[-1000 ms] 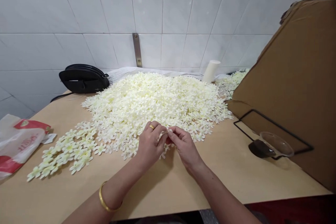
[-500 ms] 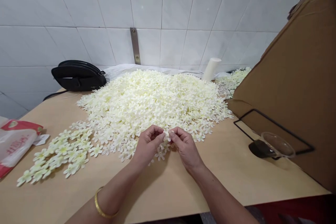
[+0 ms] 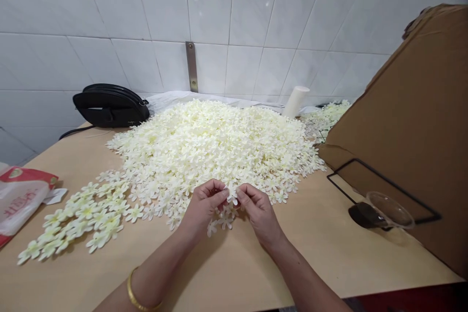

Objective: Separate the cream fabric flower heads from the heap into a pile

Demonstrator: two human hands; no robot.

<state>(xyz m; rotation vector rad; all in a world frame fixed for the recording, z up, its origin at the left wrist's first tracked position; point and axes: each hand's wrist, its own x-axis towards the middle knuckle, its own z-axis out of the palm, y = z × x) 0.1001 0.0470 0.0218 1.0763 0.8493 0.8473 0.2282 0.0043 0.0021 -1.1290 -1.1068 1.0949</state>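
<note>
Between my two hands, just above the front edge of a large pile of cream-white artificial flowers (image 3: 212, 141), is a single white flower (image 3: 231, 192). My left hand (image 3: 204, 207), with a gold bangle on its wrist, pinches the flower's left side between thumb and forefinger. On the other side, my right hand (image 3: 261, 212) pinches its right edge the same way. A few loose flowers lie on the table beneath my fingers. More flowers (image 3: 84, 212) are spread in a thin patch to the left of the pile.
A black bag (image 3: 109, 106) stands at the back left. At the left edge lies a red and white plastic packet (image 3: 25, 200). A white cylinder (image 3: 295, 101) leans behind the pile. Right of it are a cardboard box (image 3: 405, 131), a black wire frame (image 3: 395, 187) and a clear plastic cup (image 3: 391, 209).
My hands have parted slightly, and the flower between them now shows its petals opened out. The view has tilted up a little.
</note>
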